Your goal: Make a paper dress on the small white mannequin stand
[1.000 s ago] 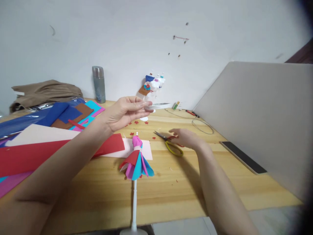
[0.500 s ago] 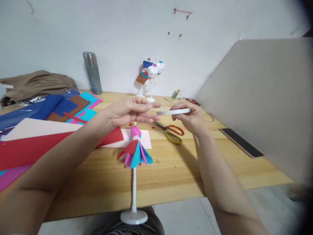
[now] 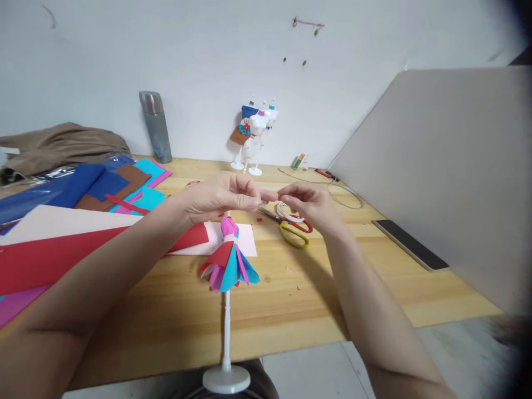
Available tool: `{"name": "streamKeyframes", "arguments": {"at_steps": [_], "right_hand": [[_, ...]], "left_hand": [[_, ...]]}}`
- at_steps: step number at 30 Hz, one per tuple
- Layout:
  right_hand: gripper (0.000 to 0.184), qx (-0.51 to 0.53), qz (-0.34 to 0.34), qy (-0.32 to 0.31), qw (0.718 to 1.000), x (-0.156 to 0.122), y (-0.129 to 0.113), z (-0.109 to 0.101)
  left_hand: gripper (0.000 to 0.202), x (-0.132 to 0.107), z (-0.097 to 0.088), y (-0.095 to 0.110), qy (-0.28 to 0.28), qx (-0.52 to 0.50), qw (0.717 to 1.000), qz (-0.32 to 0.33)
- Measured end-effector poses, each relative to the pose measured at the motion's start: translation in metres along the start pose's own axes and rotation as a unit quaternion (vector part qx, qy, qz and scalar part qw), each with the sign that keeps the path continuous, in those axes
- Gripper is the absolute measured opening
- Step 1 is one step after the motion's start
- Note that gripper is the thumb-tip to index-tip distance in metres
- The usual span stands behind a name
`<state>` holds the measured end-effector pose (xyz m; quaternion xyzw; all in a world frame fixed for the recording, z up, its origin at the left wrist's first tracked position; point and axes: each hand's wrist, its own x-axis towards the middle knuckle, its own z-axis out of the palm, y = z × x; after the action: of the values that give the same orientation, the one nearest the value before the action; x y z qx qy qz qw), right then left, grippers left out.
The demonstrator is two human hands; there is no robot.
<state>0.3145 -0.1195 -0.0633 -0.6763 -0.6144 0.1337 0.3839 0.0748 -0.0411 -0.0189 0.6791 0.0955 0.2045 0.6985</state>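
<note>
My left hand [image 3: 226, 197] is closed in a pinch, thumb against fingers, and whatever sits at its fingertips is too small to name. Facing it, my right hand [image 3: 310, 206] also pinches, its fingertips almost meeting the left ones. Under the right fingers shows a white tape roll [image 3: 287, 213], partly hidden by the hand; whether it touches the hand or lies on the scissors [image 3: 294, 237] I cannot tell. Below the hands stands a small white dress form [image 3: 226, 332] wearing a skirt [image 3: 230, 266] of red, pink and blue pieces.
Coloured fabric sheets [image 3: 54, 257] cover the table's left side, with a brown cloth [image 3: 66, 147] behind. A flask [image 3: 155, 127] and several small dressed forms [image 3: 255, 127] stand near the wall. At right are a phone [image 3: 409, 244], a cable [image 3: 349, 194] and a grey panel [image 3: 432, 166].
The tape roll, held edge-on in my right fingers before, now shows lower as a ring under that hand. My left fingers went from stretched out to a pinch, and the hands came closer.
</note>
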Motion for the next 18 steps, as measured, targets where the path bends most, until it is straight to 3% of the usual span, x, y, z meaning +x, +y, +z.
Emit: {"name": "streamKeyframes", "arguments": {"at_steps": [3, 6, 9, 18], "right_hand": [[0.021, 0.242, -0.068, 0.032, 0.967, -0.018, -0.031, 0.011], [0.016, 0.345, -0.097, 0.022, 0.933, -0.032, -0.05, 0.017], [0.018, 0.363, -0.103, 0.018, 0.926, -0.037, -0.055, 0.018], [0.025, 0.297, -0.082, 0.041, 0.95, -0.041, -0.06, 0.023]], "left_hand": [[0.021, 0.0, 0.004, 0.001, -0.005, 0.018, 1.0, 0.007], [0.02, 0.0, 0.006, -0.001, -0.003, 0.029, 0.999, 0.013], [0.019, 0.001, 0.006, -0.004, -0.004, 0.04, 0.999, 0.01], [0.02, 0.004, 0.008, -0.012, -0.022, 0.009, 1.0, 0.01]]}}
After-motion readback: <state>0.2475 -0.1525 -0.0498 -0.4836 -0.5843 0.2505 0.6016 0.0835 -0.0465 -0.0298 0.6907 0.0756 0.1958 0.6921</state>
